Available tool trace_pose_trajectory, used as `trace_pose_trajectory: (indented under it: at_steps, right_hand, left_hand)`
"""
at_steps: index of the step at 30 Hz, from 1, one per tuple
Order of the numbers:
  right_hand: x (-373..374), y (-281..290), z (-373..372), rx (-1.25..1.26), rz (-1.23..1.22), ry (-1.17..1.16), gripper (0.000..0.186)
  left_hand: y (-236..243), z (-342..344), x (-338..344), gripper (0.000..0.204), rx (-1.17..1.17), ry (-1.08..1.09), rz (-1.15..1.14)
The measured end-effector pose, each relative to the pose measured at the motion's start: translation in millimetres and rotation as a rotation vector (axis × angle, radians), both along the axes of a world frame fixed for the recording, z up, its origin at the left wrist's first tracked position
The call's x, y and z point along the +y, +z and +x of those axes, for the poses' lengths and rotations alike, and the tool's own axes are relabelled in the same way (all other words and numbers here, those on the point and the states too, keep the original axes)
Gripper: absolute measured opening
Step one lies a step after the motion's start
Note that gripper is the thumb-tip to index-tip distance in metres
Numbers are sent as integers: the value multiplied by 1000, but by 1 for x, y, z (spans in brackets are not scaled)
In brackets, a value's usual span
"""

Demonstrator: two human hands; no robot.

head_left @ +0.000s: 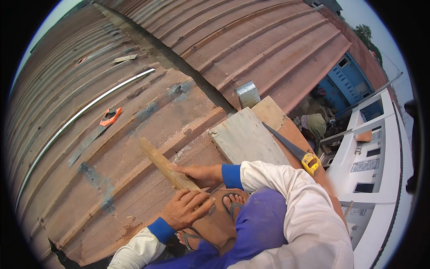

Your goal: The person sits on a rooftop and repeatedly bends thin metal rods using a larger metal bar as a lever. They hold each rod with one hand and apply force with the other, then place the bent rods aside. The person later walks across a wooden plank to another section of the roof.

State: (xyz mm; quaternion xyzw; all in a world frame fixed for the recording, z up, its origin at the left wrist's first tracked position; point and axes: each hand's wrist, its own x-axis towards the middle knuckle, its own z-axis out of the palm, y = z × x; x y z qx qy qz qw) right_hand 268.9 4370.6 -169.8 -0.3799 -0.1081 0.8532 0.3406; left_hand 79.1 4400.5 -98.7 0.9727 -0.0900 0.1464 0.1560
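Observation:
A short wooden batten [156,158] lies slantwise over the reddish ribbed roof sheet in front of me. My right hand [201,174] grips it from the right, thumb along its upper face; the other fingers are mostly hidden. At its near end, my left hand [186,209] is closed on it with curled fingers. Both wrists have blue cuffs. To the right of my hands lies a pale grey board [251,136] on a brown board [268,110]. A handsaw with a yellow handle [310,163] rests on the brown board, beside the grey one.
Left of the batten lies another saw with an orange handle [110,117]. Beyond it runs a long white strip [96,102]. A shiny silver roll [247,94] stands by the roof gap [197,76]. The roof edge drops off at right, where a person [315,125] is below.

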Motion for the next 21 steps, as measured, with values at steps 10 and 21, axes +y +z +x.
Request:
trace_pose_trajectory:
  at_steps: [10,21]
  right_hand:
    - [-146,6,167,-1574,221,-337,72]
    - [-439,-116,187,-1938,-551,-409,83]
  left_hand:
    - [-66,12,-6,80,293,98,-203]
    - [-139,-103,0,83,662,575,-311]
